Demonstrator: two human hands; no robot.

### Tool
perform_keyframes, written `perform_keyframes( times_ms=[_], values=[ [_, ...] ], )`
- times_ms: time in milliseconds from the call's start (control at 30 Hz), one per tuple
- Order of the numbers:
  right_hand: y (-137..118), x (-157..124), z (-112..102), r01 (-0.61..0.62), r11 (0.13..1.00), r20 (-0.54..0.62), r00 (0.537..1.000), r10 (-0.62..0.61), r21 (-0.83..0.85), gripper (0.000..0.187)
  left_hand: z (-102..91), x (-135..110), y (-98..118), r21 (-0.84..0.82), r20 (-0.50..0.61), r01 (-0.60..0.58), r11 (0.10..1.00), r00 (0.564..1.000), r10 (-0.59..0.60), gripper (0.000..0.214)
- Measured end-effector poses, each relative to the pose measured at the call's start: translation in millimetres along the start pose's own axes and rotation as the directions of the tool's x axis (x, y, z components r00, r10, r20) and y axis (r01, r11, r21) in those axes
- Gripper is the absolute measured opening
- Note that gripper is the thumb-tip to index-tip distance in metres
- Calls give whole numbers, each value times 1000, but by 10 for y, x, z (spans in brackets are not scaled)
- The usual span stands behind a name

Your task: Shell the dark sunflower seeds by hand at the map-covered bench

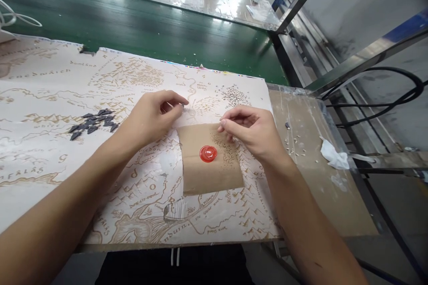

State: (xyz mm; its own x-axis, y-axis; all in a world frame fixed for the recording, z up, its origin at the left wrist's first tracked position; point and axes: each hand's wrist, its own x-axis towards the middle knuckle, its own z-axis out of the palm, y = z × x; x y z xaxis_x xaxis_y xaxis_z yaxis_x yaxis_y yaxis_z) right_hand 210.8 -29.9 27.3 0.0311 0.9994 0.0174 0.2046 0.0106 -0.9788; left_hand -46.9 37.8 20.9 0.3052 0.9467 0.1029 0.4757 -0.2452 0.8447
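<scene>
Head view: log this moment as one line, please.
left hand: pinching small dark piece | right hand: at brown sheet, hold unclear | red blob: on brown sheet | dark pile: on map-printed sheet

The disc (208, 153) is red, the cardboard square (200, 180) brown. Tan map drawings (137, 73) pattern the white paper (76, 84).

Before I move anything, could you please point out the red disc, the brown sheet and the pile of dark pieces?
Red disc (208, 153): head view, middle of its glossy top.
Brown sheet (200, 180): head view, bare part near its lower edge.
Dark pieces (90, 122): head view, one piece near the pile's middle.
</scene>
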Motion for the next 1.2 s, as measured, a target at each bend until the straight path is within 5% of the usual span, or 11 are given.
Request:
perform_keyframes(
  times_ms=[233,400,567,900,1200],
  values=[
    [5,-1,-7,19,994,10,1000,-20,104,17,81,-27,33,-485,139,206,850,978,-158,22],
    [6,-35,31,31,971,42,998,-41,235,16,193,-106,73,-542,145,171,823,983,-109,24],
    [16,-53,59,49,961,54,996,-66,271,18,340,-187,128,-701,283,252,668,957,-63,29],
    [47,-47,83,102,977,-9,995,-102,187,13,480,-267,159,-829,353,373,418,927,-128,18],
    [23,-46,88,171,982,-6,985,-171,76,5,507,-283,159,-837,370,390,384,920,-127,21]
  ],
)
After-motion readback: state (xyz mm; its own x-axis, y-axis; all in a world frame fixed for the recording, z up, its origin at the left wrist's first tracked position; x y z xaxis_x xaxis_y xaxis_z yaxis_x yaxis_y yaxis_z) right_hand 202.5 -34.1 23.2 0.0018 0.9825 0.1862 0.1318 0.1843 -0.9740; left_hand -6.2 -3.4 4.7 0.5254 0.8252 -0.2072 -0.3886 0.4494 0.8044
